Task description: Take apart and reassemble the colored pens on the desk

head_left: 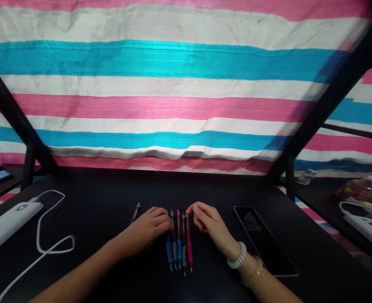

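Observation:
Several pens lie side by side on the black tabletop [110, 193], tips toward me. My left hand [151, 227] is closed at the left end of the row, bent fingers over the upper part of the leftmost blue pen [169, 250]. A pink pen [189, 248] forms the right end; the curled fingers of my right hand [209, 221] meet its upper part. Between these two lie a grey pen [174, 248], another blue pen [179, 250] and a second grey pen [184, 252]. One separate pen [136, 211] lies beyond my left wrist, partly hidden by that hand.
A phone [264, 240] lies right of my right hand. At the left, a white power bank [12, 223] has a white cable [39, 227] looping over the table. Dark slanted frame bars [318, 101] flank a striped sheet [173, 109] behind the table.

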### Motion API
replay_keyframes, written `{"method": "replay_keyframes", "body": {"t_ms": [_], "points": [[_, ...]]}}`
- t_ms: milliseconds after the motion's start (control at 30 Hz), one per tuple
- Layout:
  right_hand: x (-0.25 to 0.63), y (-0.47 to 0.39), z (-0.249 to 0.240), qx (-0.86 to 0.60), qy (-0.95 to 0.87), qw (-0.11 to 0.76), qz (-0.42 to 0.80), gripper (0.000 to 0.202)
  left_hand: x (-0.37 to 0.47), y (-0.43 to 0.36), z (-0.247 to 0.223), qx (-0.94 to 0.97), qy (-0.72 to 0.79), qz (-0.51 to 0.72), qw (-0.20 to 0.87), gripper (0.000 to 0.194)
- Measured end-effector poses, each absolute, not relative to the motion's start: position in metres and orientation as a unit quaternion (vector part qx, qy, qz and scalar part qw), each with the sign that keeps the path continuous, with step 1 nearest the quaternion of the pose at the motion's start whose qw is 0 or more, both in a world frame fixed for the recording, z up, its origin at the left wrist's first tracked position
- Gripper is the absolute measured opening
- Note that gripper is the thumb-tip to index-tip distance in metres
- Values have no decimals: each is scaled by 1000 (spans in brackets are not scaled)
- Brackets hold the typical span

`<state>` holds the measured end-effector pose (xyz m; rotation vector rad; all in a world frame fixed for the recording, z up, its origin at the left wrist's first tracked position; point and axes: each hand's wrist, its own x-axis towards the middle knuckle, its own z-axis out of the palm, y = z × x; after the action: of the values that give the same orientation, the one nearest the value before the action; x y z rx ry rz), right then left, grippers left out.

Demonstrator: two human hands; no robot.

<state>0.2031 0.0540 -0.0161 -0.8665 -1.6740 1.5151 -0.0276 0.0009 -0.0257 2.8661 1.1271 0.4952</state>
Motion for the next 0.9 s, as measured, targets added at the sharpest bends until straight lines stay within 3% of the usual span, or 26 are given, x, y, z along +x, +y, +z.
{"method": "replay_keyframes", "body": {"t_ms": [300,533,733,900], "points": [[203,53,-11,-333,-668,324,582,41,-33,-2,-17,908,377,181,-17,30],[204,44,-5,-295,-801,230,468,39,-31,-3,-21,871,391,269,-129,18],[203,44,-8,-312,-842,211,386,29,-26,-6,-24,854,419,215,-221,18],[199,43,-10,-314,-856,235,336,28,-17,-11,-23,852,470,158,-171,21]]}}
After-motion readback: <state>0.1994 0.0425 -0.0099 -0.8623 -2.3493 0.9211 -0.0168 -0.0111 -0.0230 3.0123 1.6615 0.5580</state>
